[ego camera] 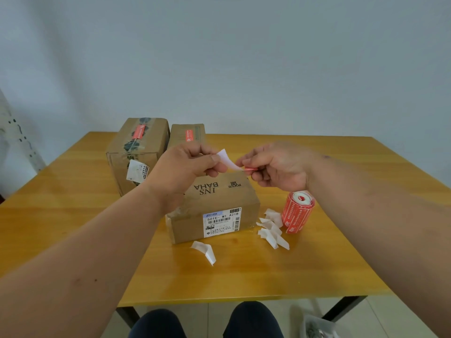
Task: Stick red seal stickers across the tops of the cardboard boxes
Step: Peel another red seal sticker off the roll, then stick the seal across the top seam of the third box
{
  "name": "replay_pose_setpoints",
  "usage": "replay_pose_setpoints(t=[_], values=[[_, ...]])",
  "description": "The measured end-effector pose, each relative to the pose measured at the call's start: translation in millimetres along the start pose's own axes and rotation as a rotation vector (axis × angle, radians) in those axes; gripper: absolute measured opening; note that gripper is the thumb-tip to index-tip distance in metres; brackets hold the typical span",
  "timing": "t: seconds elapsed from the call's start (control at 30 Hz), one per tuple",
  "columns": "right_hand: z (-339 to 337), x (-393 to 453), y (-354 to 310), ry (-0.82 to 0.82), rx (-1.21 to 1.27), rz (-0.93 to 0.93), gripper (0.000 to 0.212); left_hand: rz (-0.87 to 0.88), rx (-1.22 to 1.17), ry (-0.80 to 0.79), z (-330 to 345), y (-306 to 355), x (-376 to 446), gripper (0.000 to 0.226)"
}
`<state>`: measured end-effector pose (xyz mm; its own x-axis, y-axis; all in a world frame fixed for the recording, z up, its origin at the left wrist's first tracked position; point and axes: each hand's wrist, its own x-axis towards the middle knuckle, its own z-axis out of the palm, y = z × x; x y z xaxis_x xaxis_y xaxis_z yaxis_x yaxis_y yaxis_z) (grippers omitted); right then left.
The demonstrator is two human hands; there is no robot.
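Pinching backing paper (225,159) and red sticker (250,169) — both hands over yellow table (341,191), grey wall (244,57).

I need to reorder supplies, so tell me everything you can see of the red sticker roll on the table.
The red sticker roll is a cylinder of glossy red labels printed with white text, wound around a white inner layer visible at its top opening. It stands roughly upright, tilted slightly, on the yellow wooden table, just right of the near brown cardboard box and apart from it. Curled white backing scraps lie against its lower left side. Neither hand touches it.
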<state>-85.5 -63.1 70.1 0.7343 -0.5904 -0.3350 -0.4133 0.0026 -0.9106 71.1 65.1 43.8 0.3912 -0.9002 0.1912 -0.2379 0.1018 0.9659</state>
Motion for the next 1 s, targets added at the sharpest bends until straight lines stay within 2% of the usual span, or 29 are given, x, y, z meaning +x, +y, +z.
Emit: replay_pose_setpoints(t=[0.1,0.2,0.3,0.4,0.47,0.57,0.63,0.73,0.83,0.93,1.0], values=[[-1,3,-1,0.091,-0.013,-0.086,0.011,-0.065,-0.049,0.029,-5,-3,0,0.023],[2,6,-3,0.235,-0.163,-0.201,0.008,-0.232,-0.077,0.130,-2,-1,4,0.033],[9,3,-7,0.241,-0.308,-0.272,0.012,-0.314,0.012,0.054,6,3,6,0.049],[15,1,-9,0.209,-0.367,-0.312,0.018,-0.256,0.144,-0.105,9,2,4,0.036],[15,-1,-10,0.198,-0.390,-0.312,0.020,-0.256,0.146,-0.091,7,-1,6,0.020],[14,-5,-9,0.170,-0.440,-0.286,0.022,-0.318,0.075,-0.060,2,-6,8,0.010],[14,-3,-4,0.176,-0.489,-0.272,0.024,-0.329,0.067,-0.067,1,-7,8,0.007],[14,1,-1,0.277,-0.512,-0.277,0.029,-0.285,0.139,-0.042,1,-6,10,0.004],[18,1,-4,0.208,-0.362,-0.218,0.027,-0.260,0.160,-0.041,3,-5,10,0.005],[23,2,-5,0.129,-0.406,-0.229,0.016,-0.236,0.162,-0.055,5,-3,9,0.007],[23,3,-4,0.133,-0.404,-0.242,0.010,-0.230,0.165,-0.054,4,-2,8,0.013]])
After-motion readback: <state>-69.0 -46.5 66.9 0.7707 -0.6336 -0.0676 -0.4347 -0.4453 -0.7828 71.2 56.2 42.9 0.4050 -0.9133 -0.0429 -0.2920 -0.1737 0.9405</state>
